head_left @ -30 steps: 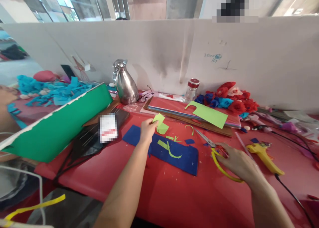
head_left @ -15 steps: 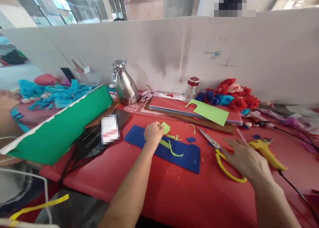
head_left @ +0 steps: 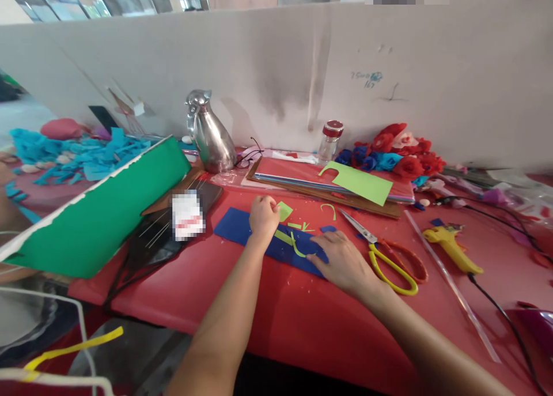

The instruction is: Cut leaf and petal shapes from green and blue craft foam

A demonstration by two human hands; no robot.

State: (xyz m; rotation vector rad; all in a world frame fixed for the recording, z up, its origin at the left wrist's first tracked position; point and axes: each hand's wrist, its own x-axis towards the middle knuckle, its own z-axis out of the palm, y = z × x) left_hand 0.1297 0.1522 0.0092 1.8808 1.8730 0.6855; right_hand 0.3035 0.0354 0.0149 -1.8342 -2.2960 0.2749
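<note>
A dark blue strip (head_left: pixel 233 226) lies on the red table, with thin light-green scraps (head_left: pixel 284 237) on top of it. My left hand (head_left: pixel 264 218) is closed at the strip's upper edge, its fingers pinched on a small light-green piece (head_left: pixel 284 212). Over the strip's right end is my right hand (head_left: pixel 339 260), fingers apart and bent downward, near a curved green scrap (head_left: pixel 298 247); nothing shows in its grasp. Scissors (head_left: pixel 393 266) with yellow and orange handles rest to the right of that hand, blades pointing up and left.
A yellow glue gun (head_left: pixel 453 249) and a clear stick (head_left: pixel 453 289) lie at right. Behind are stacked sheets with a cut green sheet (head_left: pixel 365 184), a jar (head_left: pixel 330 142), paper flowers (head_left: pixel 406 151) and a metal jug (head_left: pixel 211 134). A green board (head_left: pixel 103 211) stands at left.
My right hand has moved left, from beside the scissors to the blue strip's right end. My left hand stays at the small green piece. The view has shifted slightly.
</note>
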